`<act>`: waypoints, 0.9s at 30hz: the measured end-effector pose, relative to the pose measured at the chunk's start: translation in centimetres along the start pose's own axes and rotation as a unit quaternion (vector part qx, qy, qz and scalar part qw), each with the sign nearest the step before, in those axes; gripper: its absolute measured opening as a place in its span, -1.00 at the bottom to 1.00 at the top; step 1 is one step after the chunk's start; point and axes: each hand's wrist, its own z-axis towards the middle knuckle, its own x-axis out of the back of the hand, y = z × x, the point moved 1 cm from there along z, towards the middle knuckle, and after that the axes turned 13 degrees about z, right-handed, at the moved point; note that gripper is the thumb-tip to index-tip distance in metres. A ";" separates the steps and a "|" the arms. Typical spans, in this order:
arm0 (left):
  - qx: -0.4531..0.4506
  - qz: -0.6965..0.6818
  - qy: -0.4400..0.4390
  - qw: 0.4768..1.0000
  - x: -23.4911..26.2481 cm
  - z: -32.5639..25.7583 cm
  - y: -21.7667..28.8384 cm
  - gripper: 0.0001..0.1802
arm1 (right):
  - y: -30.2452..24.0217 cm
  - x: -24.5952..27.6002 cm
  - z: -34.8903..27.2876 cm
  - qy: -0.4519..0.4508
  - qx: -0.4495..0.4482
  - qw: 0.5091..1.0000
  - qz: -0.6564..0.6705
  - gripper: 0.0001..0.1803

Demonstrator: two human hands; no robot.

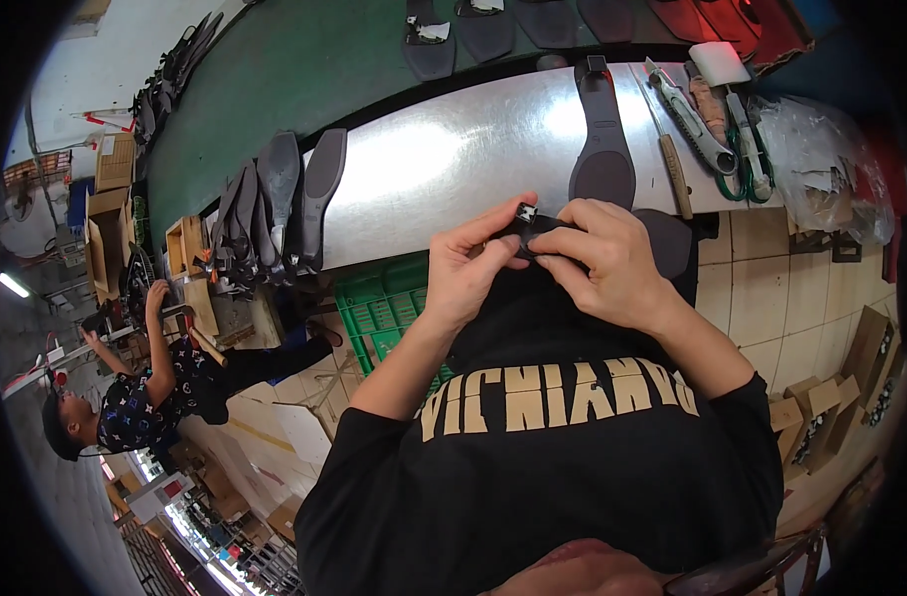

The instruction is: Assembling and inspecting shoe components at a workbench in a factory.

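In front of my chest I hold a dark shoe sole (pixel 666 241), with its wide front part showing past my right hand. A small black heel end with a whitish face (pixel 526 213) sticks up between my fingers. My left hand (pixel 470 260) pinches this heel end between thumb and fingers. Close beside it, my right hand (pixel 609 260) has its fingertips closed on the narrow part of the same sole and partly hides it. Another dark sole with a heel (pixel 603 134) lies on the metal worktop (pixel 453 169) just beyond my hands.
Right on the worktop lie an awl (pixel 676 179), a cutter knife (pixel 690 119), green-handled scissors (pixel 761 184) and a clear plastic bag (pixel 821 149). Several soles (pixel 322 189) stand at left. More rest on the green belt (pixel 304 74). A green crate (pixel 374 308) sits below; a co-worker (pixel 165 382) is left.
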 end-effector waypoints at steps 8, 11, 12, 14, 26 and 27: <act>0.050 0.002 -0.022 0.999 1.3 0.9 0.2 -0.54 | 0.3 0.1 -0.3 -0.065 -0.008 0.997 0.045 -0.68; 0.043 0.008 -0.027 0.999 1.5 1.1 0.7 -0.55 | 0.4 -0.1 -0.5 -0.067 -0.029 0.995 0.065 -0.66; 0.042 0.013 -0.022 0.999 1.5 1.1 0.8 -0.56 | 0.5 -0.2 -0.5 -0.068 -0.029 0.995 0.066 -0.66; 0.040 0.018 -0.017 0.999 1.3 1.1 0.9 -0.57 | 0.6 -0.4 -0.6 -0.055 -0.019 0.996 0.062 -0.66; 0.117 -0.032 -0.022 0.992 1.6 1.1 1.7 -0.56 | 0.6 -1.7 -1.1 0.070 0.084 0.994 0.008 -0.79; 0.127 -0.059 -0.040 0.989 1.6 1.0 1.8 -0.58 | 0.5 -1.7 -1.2 0.070 0.084 0.994 0.008 -0.79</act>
